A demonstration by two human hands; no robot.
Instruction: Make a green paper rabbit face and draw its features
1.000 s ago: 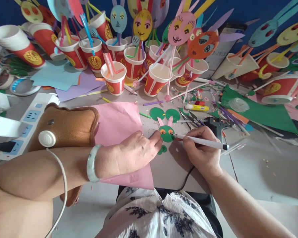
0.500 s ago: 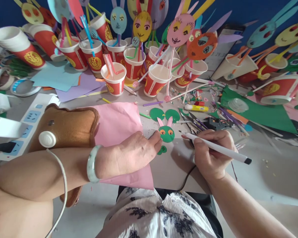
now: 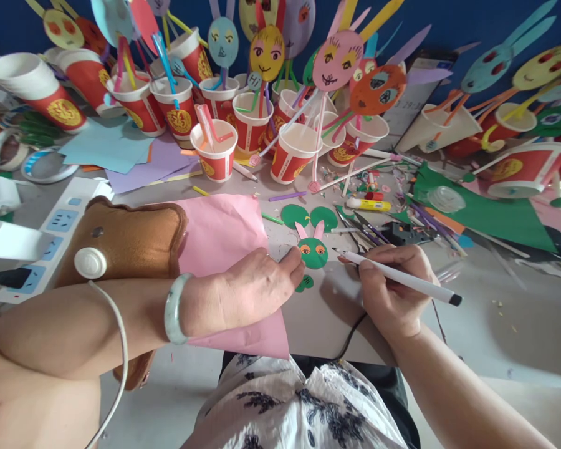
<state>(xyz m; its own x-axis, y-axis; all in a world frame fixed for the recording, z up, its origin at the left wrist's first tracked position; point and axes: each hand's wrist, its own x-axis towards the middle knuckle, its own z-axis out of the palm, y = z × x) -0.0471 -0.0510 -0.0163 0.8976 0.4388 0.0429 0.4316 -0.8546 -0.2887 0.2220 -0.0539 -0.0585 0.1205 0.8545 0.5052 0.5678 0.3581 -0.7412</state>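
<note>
A round green paper rabbit face (image 3: 313, 255) with pink ears and orange eyes lies on the table. My left hand (image 3: 262, 284) has its fingers pressed together at the face's left edge, holding it in place; the thumb is hidden. A white marker pen (image 3: 397, 274) with a black end is gripped in my right hand (image 3: 397, 293), its tip just right of the face and apart from it. Small green paper pieces (image 3: 305, 284), marked with "Hi", lie below the face by my left fingertips. Two green paper ovals (image 3: 295, 216) lie above the ears.
Pink paper (image 3: 224, 231) lies under my left forearm, beside a brown pouch (image 3: 126, 240) and a power strip (image 3: 58, 227). Red paper cups (image 3: 295, 153) with paper rabbits line the back. Scissors (image 3: 362, 227), a glue stick (image 3: 368, 204) and scraps are at the right.
My right hand and the marker pen have shifted slightly left, nearer the green face. My left hand has stayed in place.
</note>
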